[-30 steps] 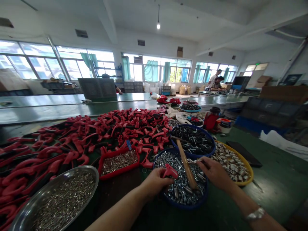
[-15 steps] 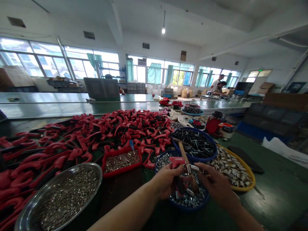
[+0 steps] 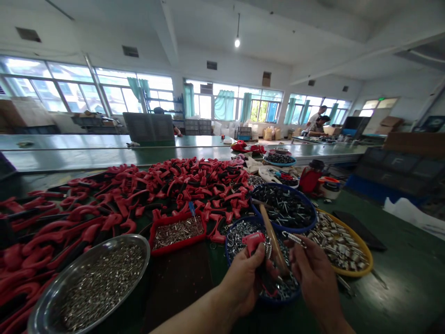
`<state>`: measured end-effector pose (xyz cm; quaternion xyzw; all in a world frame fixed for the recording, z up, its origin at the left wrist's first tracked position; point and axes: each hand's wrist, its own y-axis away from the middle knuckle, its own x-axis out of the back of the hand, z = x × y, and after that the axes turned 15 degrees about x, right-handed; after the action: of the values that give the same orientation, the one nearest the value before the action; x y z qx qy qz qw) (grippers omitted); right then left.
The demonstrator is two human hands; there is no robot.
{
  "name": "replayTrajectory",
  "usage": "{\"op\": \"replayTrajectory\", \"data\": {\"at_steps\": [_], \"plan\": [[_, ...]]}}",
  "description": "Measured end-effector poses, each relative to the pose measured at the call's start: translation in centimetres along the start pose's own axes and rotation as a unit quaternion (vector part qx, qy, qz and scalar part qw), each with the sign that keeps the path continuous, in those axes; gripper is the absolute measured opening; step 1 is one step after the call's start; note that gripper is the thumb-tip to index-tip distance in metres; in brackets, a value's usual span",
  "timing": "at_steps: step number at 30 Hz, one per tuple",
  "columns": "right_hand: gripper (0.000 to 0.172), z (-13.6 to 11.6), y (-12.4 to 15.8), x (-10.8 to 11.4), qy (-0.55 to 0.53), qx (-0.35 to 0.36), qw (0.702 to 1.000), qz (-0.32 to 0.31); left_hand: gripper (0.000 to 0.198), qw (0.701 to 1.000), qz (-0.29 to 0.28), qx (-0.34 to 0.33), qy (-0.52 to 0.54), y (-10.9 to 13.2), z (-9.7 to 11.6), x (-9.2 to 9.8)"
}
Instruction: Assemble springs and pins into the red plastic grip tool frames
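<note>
My left hand [image 3: 241, 280] is closed around a red-and-black plastic handle [image 3: 253, 240], its red end sticking up past the thumb. A coiled metal part shows beside the thumb; whether it is fixed to the handle I cannot tell. Between the fingertips of my right hand [image 3: 318, 276] is a small coil spring [image 3: 295, 239] with a hooked end, held apart from the handle. Below both hands stands a blue basket [image 3: 227, 249] of shiny metal springs or hooks, partly hidden by them. A wooden stick-like tool handle [image 3: 271, 232] lies slanting across this basket.
Red-and-black handles [image 3: 194, 185] lie heaped to the left. Around me stand a steel bowl [image 3: 148, 253] and a red tray [image 3: 179, 247] of small metal pins, a blue basket [image 3: 315, 222] of black parts, and a yellow basket [image 3: 368, 266] of metal pieces. People work farther back.
My right hand has drawn back to the right from the handle, with the spring in its fingertips. My left hand has tilted the handle slightly. The view has shifted a little.
</note>
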<state>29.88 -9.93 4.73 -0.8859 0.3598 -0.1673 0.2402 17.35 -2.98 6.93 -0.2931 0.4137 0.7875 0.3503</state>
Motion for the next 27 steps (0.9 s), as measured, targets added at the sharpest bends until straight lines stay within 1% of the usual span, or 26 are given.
{"op": "replayTrajectory", "data": {"at_steps": [1,2,4,6,7,10,11,13,15,17,21,24,27], "plan": [[0.033,-0.2,0.0,-0.2,-0.056,-0.032,0.998,-0.004,0.030,1.000,0.005,-0.012,-0.012,-0.2,0.1,0.2],[0.034,-0.4,0.0,-0.3,-0.097,-0.047,0.994,-0.014,0.031,0.999,0.014,-0.024,-0.033,-0.4,0.2,0.5],[0.034,-0.7,0.1,-0.4,-0.142,-0.056,0.987,-0.041,0.032,0.993,0.049,-0.042,-0.094,-1.2,0.6,1.0],[0.034,-0.7,0.3,-0.4,-0.169,-0.077,0.982,-0.046,0.033,0.985,0.084,-0.037,-0.143,-2.0,1.2,1.5],[0.034,-0.7,0.4,-0.4,-0.180,-0.099,0.978,-0.039,0.034,0.983,0.094,-0.030,-0.155,-2.3,1.6,1.7],[0.037,-0.7,0.5,-0.2,-0.195,-0.183,0.963,-0.022,0.036,0.981,0.105,-0.005,-0.160,-2.4,2.6,2.2],[0.037,-0.9,0.5,-0.2,-0.194,-0.196,0.961,-0.027,0.034,0.982,0.104,0.000,-0.158,-2.2,2.8,2.4],[0.036,-1.2,0.5,-0.5,-0.186,-0.188,0.962,-0.061,0.028,0.985,0.094,0.007,-0.146,-1.3,3.0,2.7],[0.033,-1.7,0.5,-1.1,-0.168,-0.154,0.968,-0.101,0.023,0.989,0.080,0.012,-0.127,-0.2,2.8,3.0],[0.032,-2.3,0.7,-2.0,-0.138,-0.122,0.975,-0.126,0.021,0.992,0.069,0.011,-0.103,0.8,2.4,3.3],[0.037,-3.1,1.4,-3.9,-0.099,-0.080,0.984,-0.127,0.018,0.997,0.052,-0.009,-0.047,2.2,1.7,4.0],[0.034,-3.2,2.1,-4.8,-0.087,-0.063,0.987,-0.118,0.013,0.998,0.066,-0.015,-0.001,2.7,1.5,4.4],[0.030,-2.9,2.5,-5.2,-0.083,-0.051,0.989,-0.111,0.008,0.996,0.070,-0.004,0.046,3.2,1.4,4.5]]}}
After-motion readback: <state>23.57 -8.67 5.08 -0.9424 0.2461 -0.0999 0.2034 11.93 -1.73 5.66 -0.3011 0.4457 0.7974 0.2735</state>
